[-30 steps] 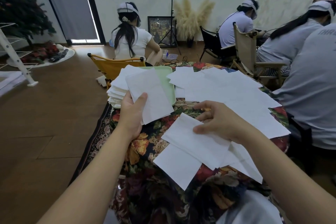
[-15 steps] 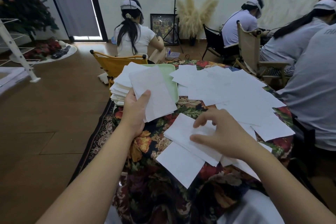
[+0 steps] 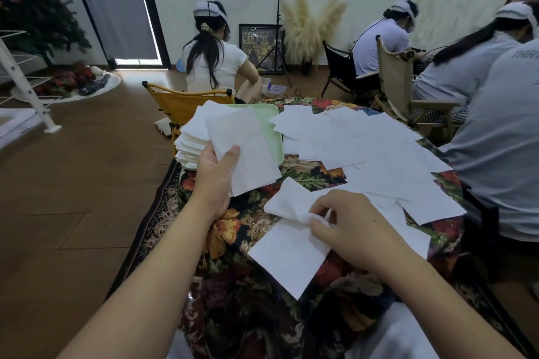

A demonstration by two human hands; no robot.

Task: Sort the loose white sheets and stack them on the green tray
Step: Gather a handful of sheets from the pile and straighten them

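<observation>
Sheets of white paper (image 3: pixel 358 140) lie loose and overlapping across the desk (image 3: pixel 256 309), which is covered by a dark floral cloth. At the far left corner stands the green tray (image 3: pixel 271 122), with a thick stack of white sheets (image 3: pixel 191 140) on its left part, reaching out over the desk's edge. The left hand (image 3: pixel 217 175) is raised in front of the tray and grips a held sheet (image 3: pixel 245 148) at its lower left corner, thumb on top, so that the paper covers much of the tray. The right hand (image 3: pixel 350 230) is low over the near side of the desk and pinches a crumpled sheet (image 3: pixel 288 201) between thumb and fingers, its pinched edge bunched up. Just beneath it a flat sheet (image 3: pixel 288 256) lies on the cloth, one corner pointing toward the wearer.
</observation>
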